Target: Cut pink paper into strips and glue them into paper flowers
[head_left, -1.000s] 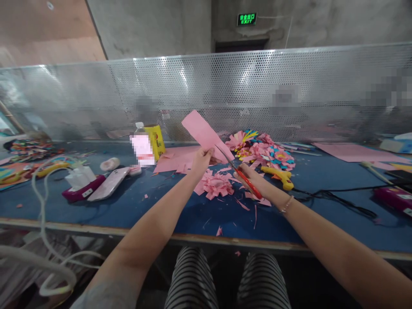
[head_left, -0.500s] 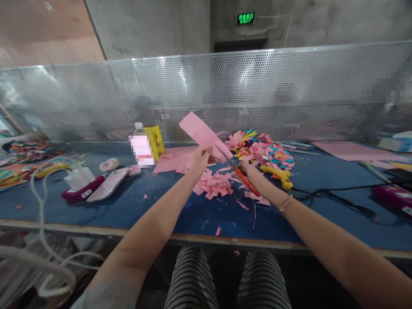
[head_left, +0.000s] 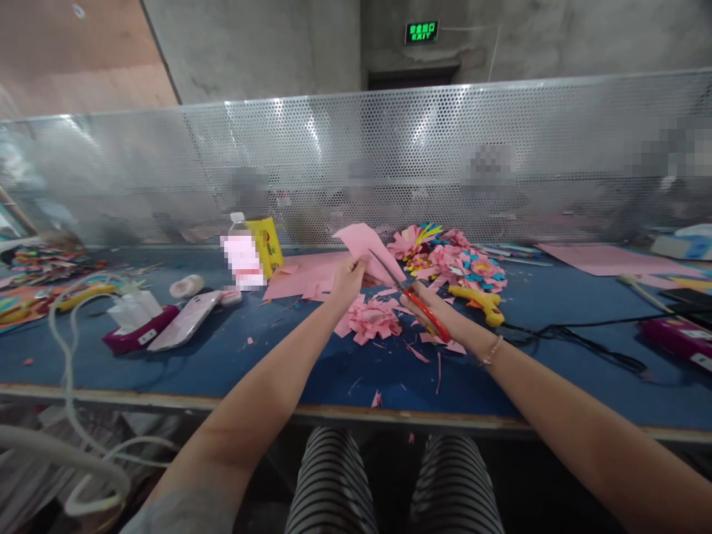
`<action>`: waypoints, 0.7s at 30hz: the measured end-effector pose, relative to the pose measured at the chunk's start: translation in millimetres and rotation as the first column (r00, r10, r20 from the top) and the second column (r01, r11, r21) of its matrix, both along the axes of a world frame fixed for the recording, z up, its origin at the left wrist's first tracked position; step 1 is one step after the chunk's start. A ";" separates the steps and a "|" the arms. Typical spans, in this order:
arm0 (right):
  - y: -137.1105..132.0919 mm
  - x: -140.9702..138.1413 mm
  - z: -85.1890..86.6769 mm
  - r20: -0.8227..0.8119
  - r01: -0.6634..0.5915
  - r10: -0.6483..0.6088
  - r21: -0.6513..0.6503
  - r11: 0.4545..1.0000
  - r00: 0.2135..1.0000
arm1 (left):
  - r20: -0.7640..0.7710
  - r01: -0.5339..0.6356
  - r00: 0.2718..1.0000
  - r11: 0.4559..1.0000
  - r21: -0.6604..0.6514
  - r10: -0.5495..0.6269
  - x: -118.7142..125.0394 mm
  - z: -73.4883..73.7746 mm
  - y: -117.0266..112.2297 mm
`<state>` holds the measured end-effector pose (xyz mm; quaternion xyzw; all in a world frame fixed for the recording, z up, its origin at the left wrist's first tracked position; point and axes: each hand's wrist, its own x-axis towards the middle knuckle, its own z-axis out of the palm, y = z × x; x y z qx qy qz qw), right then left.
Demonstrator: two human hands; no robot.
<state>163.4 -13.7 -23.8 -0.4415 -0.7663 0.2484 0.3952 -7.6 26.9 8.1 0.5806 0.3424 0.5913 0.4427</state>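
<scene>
Scraps of pink paper dot the blue surface before a frilled pink flower. Beyond it, the left hand pinches a curled pink sheet; the right hand grips red-handled scissors, blades at the sheet. Farther back, coloured paper flowers lie before a perforated screen.

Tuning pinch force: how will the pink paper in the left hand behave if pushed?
Likely floppy: the pink paper curves beyond the left hand. Probably very light, as it looks like thin sheet material. Could buckle when pushed, since its far end appears unsupported.
</scene>
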 end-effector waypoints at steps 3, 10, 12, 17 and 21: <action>-1.0 -1.5 -0.4 -0.038 -0.007 0.005 -0.048 0.999 0.999 | -0.023 0.016 1.000 1.000 -0.004 -0.017 1.5 -0.5 -1.7; -1.2 -3.9 4.8 -0.002 0.048 -0.048 0.149 0.988 0.999 | -0.008 0.031 0.999 0.999 -0.016 -0.031 -0.2 -0.2 0.5; -0.7 -3.7 4.7 0.015 0.044 -0.047 0.156 0.987 0.999 | 0.003 0.031 1.000 0.999 -0.019 -0.031 -0.3 -0.1 1.1; 4.1 -1.5 -1.4 0.059 0.052 -0.063 0.184 0.982 0.996 | 0.023 0.041 0.999 0.998 -0.038 -0.041 -0.1 0.5 1.7; 7.9 1.0 -4.3 0.097 0.061 -0.084 0.225 0.973 0.992 | 0.030 0.034 0.999 0.999 -0.003 -0.034 -3.0 0.2 3.8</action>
